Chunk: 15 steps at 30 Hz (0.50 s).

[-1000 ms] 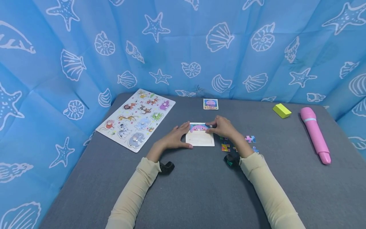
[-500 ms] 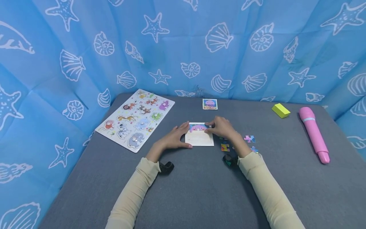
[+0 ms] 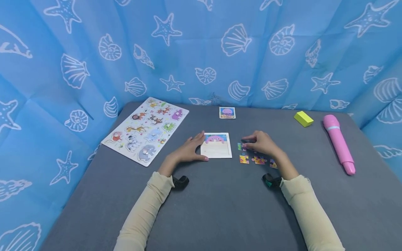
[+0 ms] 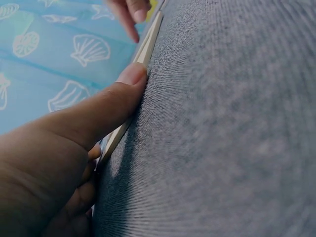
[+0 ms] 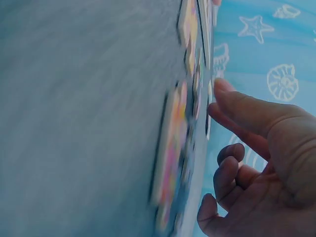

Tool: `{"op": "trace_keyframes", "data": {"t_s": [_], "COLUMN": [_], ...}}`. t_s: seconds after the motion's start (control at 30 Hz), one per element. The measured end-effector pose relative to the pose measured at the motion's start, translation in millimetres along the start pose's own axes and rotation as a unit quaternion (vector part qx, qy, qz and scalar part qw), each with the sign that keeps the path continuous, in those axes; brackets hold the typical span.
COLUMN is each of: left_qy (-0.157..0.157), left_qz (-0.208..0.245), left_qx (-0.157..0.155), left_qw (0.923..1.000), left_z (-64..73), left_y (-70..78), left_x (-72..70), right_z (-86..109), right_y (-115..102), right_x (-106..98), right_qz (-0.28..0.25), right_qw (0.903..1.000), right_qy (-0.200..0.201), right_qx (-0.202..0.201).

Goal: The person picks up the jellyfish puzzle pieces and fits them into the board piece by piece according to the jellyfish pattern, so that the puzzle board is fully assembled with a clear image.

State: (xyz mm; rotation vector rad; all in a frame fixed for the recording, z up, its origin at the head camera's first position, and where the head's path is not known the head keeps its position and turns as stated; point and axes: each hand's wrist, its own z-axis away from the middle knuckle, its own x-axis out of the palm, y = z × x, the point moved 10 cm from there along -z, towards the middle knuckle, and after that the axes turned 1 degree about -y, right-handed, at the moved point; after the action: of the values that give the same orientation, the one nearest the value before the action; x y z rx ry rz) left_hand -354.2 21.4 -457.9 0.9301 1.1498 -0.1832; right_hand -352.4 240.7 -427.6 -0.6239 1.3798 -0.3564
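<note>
A small square wooden puzzle tray (image 3: 216, 151) lies flat on the grey table, with a pink-and-blue picture strip (image 3: 215, 138) across its far part and bare wood nearer. My left hand (image 3: 188, 150) grips the tray at its left side, the thumb (image 4: 111, 103) against the near edge. Over the loose jigsaw pieces to the right hovers my right hand (image 3: 263, 142), thumb and index finger a little apart with nothing visible between them. Below that hand lie a yellow jigsaw piece (image 3: 244, 159) and a pink-and-yellow one (image 3: 259, 160); others are partly hidden by it.
An animal peg board (image 3: 147, 130) lies at the left. Behind the tray is a small picture card (image 3: 227, 113). A yellow block (image 3: 303, 119) and a pink microphone-shaped object (image 3: 339, 143) lie at the right. A blue seashell curtain (image 3: 185, 52) hangs behind the table.
My right hand has left the tray's upper right corner and moved right, over the loose pieces. The picture strip now shows whole. My left hand stays at the tray. The view has shifted slightly.
</note>
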Motion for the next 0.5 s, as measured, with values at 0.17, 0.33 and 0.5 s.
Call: {"op": "trace_keyframes", "data": {"t_s": [0.17, 0.33, 0.5], "left_qy": [0.007, 0.007, 0.005], "left_qz": [0.006, 0.009, 0.011], "left_qx": [0.0, 0.014, 0.016], "left_qw": [1.0, 0.9998, 0.9998], "left_z": [7.3, 15.8, 17.7], "left_y": [-4.2, -2.0, 0.5], "left_x": [-2.3, -2.8, -1.7], "right_z": [6.6, 10.8, 13.0], "right_y": [7.9, 8.9, 10.4], "right_x": [1.3, 1.3, 0.8], "right_qz": [0.006, 0.002, 0.003], "right_qw": [0.9997, 0.9995, 0.9998], "right_qy": [-0.023, -0.029, -0.022], "right_qx": [0.008, 0.008, -0.001]}}
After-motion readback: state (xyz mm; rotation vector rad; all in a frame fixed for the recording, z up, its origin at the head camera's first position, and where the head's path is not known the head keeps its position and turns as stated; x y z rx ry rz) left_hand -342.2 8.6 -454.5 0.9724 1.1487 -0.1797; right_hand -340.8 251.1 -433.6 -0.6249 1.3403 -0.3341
